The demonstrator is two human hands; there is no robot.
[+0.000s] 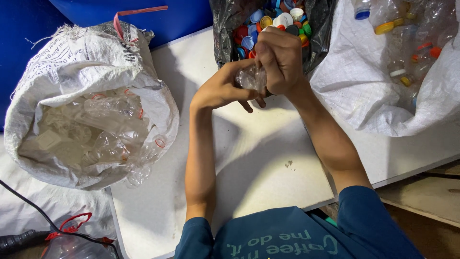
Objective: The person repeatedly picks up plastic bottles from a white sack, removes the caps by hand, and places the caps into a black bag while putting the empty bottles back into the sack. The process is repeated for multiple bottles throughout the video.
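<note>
A crumpled clear plastic bottle [251,77] is held between both my hands above the white table [268,158]. My left hand [223,88] grips its body from the left side. My right hand [280,60] is closed over its top end, hiding the neck and whatever cap it has. Just behind my hands stands a black plastic bag [225,24] filled with several coloured bottle caps [282,19] in blue, red, white and yellow.
A white woven sack [86,62] of clear capless bottles sits at the left. Another white sack [364,91] with capped bottles lies at the right. A black cable [28,206] and a bottle with a red ring lie bottom left. Blue wall behind.
</note>
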